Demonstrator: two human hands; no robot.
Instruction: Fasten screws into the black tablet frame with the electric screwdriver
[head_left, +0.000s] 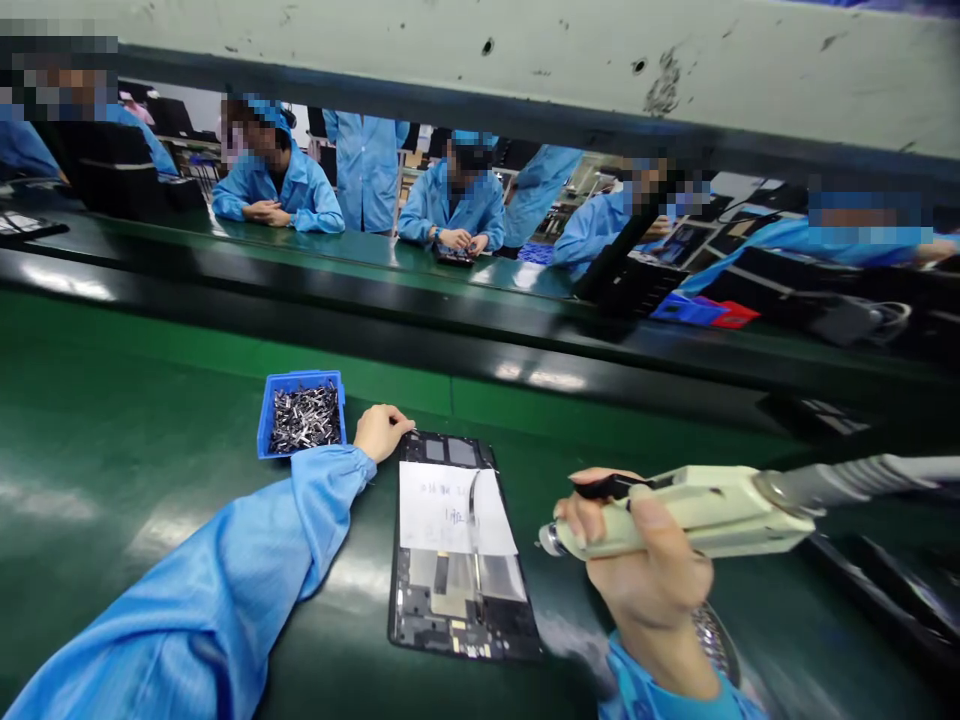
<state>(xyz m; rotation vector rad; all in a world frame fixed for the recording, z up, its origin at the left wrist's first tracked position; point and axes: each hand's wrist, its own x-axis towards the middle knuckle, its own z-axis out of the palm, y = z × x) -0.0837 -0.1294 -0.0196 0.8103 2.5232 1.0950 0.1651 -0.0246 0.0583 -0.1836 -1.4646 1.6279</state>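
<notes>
Nearest the desk's (112,450) front edge: right hand (645,560) wrapped tight around a cream electric screwdriver (697,510), tip aimed left over an opened tablet (457,550) bearing a white paper note (450,510). Farther back, left hand (381,430) curled shut at the tablet's top-left corner, just beside a blue tray (302,412) of small metal parts.

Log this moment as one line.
left hand: at open black tablet corner | right hand: gripping cream electric screwdriver | blue screw tray: beside left hand
</notes>
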